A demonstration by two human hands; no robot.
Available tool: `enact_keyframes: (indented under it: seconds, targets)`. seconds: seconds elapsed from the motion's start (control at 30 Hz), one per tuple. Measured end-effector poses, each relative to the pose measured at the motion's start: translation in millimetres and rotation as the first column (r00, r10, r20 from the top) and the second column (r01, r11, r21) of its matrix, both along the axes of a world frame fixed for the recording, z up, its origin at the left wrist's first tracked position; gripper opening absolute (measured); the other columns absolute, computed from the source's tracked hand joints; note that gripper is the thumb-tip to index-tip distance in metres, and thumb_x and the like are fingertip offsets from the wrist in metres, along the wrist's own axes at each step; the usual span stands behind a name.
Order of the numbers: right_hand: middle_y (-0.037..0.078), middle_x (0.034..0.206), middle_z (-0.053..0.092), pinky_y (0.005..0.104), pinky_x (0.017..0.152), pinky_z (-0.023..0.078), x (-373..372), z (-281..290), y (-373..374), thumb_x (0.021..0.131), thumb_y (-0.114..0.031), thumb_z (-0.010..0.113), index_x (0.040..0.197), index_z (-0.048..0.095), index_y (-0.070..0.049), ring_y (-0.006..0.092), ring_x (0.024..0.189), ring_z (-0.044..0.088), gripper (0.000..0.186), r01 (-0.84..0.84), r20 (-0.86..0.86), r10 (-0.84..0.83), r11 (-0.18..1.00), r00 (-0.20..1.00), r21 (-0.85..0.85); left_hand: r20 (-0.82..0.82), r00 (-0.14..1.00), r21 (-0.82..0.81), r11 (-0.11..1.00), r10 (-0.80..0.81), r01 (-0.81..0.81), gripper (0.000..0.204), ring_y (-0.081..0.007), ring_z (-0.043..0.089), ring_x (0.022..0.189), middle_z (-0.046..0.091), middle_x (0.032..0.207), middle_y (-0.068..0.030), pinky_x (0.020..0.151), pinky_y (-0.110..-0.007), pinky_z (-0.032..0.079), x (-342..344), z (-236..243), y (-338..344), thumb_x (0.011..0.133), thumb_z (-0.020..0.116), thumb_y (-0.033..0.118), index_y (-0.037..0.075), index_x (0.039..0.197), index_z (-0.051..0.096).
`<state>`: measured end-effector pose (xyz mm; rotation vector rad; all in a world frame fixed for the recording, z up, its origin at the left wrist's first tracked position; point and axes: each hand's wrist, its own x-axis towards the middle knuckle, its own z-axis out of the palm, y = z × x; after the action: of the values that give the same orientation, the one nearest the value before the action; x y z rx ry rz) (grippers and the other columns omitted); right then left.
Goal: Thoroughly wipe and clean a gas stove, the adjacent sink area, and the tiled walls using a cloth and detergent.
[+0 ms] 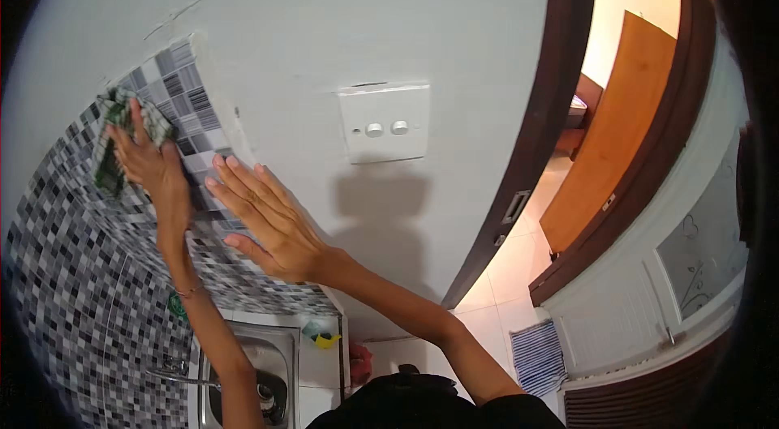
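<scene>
My left hand (pixel 146 157) is pressed over a green-and-white checked cloth (pixel 112 165), holding it against the tiled wall (pixel 174 88) near its upper edge. Its fingers spread across the fabric, and the cloth bunches out around them. Lower and further right, my right hand (pixel 272 226) lies flat with fingers stretched out, next to the border between the mosaic pattern and the plain white wall (pixel 300 105). Nothing is held in it.
A white plate with two round knobs (pixel 385 125) sits on the wall to the right. Below are a metal sink (pixel 292 348) with a faucet (pixel 182 376) and a yellow-green sponge (pixel 327 341). A dark door frame (pixel 535 129) and a striped mat (pixel 538 358) stand at the right.
</scene>
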<state>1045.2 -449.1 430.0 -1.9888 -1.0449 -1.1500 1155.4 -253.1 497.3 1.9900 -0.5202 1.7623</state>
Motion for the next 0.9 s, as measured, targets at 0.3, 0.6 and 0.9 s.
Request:
enact_keyframes:
  seconds: [0.3, 0.6, 0.9]
  targets:
    - [0.019, 0.170, 0.027, 0.0511, 0.129, 0.012, 0, -6, 13, 0.108, -0.024, 0.051, 0.161, 0.035, 0.000, 0.0332, 0.160, 0.022, 0.060, -0.021, 0.115, 0.004, 0.989, 0.993, 0.150, -0.046, 0.989, 0.501, 0.860, 0.140, -0.099, 0.068, -0.0384, -0.002, 0.161, -0.007, 0.174, -0.0205, 0.126, -0.060, 0.002, -17, -129, -35, 0.108, 0.052, 0.036, 0.019, 0.168, 0.023]
    - [0.014, 0.175, 0.014, 0.0493, 0.131, 0.006, 0, -29, -2, 0.111, -0.045, 0.040, 0.166, 0.023, -0.008, 0.0261, 0.162, 0.011, 0.068, 0.086, -0.093, -0.106, 0.978, 0.990, -0.191, -0.179, 0.983, 0.331, 0.944, 0.044, 0.018, 0.067, -0.0388, -0.001, 0.161, -0.006, 0.173, -0.0234, 0.126, -0.060, 0.001, -15, -151, -19, 0.108, 0.052, 0.037, 0.020, 0.167, 0.026]
    - [0.015, 0.174, 0.015, 0.0488, 0.131, 0.006, -22, -19, -9, 0.109, -0.043, 0.046, 0.165, 0.023, -0.004, 0.0276, 0.162, 0.012, 0.072, 0.095, -0.035, -0.098, 0.992, 0.995, -0.082, -0.051, 0.999, 0.129, 0.992, 0.006, 0.001, 0.063, -0.0360, 0.000, 0.161, 0.005, 0.175, -0.0194, 0.126, -0.059, 0.001, -12, -31, -21, 0.111, 0.040, 0.045, 0.023, 0.168, 0.024]
